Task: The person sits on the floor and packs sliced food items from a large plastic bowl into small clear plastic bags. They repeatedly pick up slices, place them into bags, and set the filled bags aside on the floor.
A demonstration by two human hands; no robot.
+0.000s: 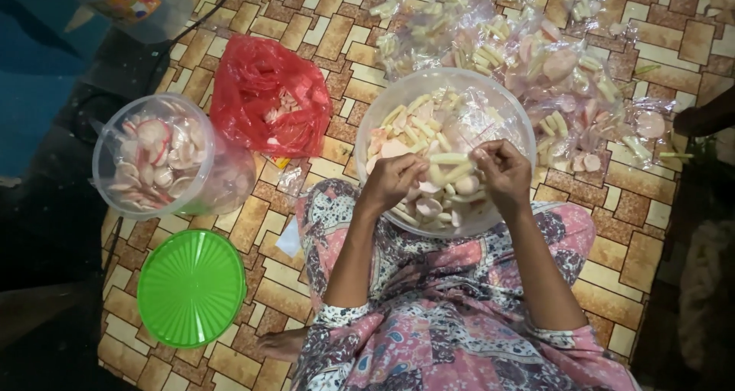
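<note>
My left hand (pixel 392 179) and my right hand (pixel 501 170) are raised together over a clear plastic bowl (pixel 501 104) that rests on my lap. Between them they pinch a small clear plastic bag (pixel 449 160) with pale yellow stick crackers inside. The bowl holds several more yellow sticks and round pink-white crackers. My fingers are closed on the bag's two ends.
A clear tub (pixel 172 161) of round pink-rimmed crackers stands at the left, with its green lid (pixel 191 287) on the floor below it. A red plastic bag (pixel 264 96) lies beside the bowl. Several filled small packets (pixel 536 46) are heaped beyond the bowl on patterned flooring.
</note>
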